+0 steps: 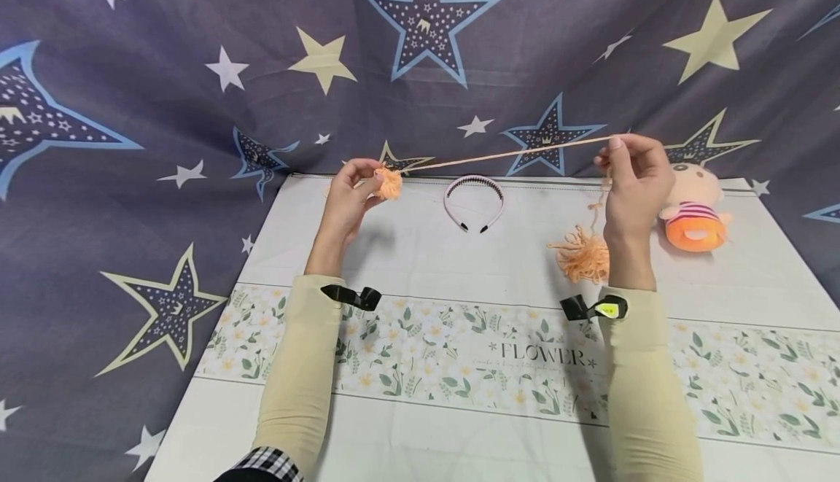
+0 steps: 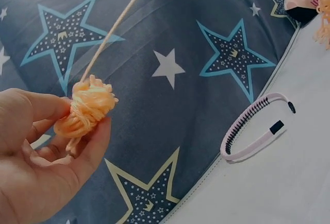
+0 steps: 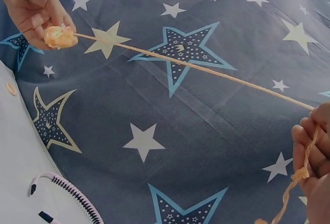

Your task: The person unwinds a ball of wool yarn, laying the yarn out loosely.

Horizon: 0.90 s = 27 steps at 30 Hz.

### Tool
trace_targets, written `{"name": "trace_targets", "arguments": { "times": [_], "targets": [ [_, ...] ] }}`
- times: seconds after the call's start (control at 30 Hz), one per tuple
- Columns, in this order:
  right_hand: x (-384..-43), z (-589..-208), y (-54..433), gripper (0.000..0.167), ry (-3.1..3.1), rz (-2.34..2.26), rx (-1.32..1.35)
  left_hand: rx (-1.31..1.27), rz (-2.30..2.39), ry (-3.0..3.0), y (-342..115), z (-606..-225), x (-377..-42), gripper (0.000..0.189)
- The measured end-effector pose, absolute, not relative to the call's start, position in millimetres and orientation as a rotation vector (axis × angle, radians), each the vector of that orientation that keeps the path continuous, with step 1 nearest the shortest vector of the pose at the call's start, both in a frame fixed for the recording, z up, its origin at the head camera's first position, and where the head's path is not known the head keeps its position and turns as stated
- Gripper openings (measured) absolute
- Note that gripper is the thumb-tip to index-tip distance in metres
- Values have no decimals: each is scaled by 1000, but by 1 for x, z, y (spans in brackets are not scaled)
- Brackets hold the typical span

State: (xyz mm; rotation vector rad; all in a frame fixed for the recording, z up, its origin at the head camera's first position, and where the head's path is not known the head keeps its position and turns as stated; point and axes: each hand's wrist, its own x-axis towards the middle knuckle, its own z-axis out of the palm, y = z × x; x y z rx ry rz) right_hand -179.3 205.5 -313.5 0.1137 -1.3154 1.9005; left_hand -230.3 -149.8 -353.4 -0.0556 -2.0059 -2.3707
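- Hand state: the hands are well apart, both raised above the far part of the table (image 1: pixel 512 267).
- Left hand (image 1: pixel 346 197): pinches a wound orange yarn bundle (image 2: pixel 86 108) between thumb and fingers.
- Right hand (image 1: pixel 636 183): pinches the yarn strand (image 3: pixel 191 65) between thumb and fingertips, slightly higher than the left hand.
- Strand: runs straight from the bundle to the right hand; below that hand, a twisted length leads down to a loose yarn tassel (image 1: pixel 580 254). Whether the tassel touches the table cannot be told.
- Surroundings: a headband (image 1: pixel 474 178) lies at the far side, between the hands; a plush toy (image 1: pixel 697 212) is at far right, just beyond the right wrist.
- Current step (judged): drawing the strand taut between the hands.
- Next move (judged): calls for a firm left pinch and even tension, so the bundle does not slip or unwind.
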Motion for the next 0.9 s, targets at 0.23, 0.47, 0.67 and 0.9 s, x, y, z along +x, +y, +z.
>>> {"name": "trace_targets", "arguments": {
  "times": [0.23,0.47,0.67,0.9],
  "targets": [
    [-179,-312,213,2,-1262,1877,102,-6,-2408,-1932,-150,-352,-231,14],
    [-178,-316,230,6,-1182,1917,32,0,-2479,-1835,-156,-353,-233,14],
    [-174,-320,246,8,-1195,1877,-18,2,-2484,-1825,-160,-353,-233,16],
    [-166,-318,258,9,-1143,1868,-67,16,-2473,-1830,-162,-353,-232,16]
  ]
}}
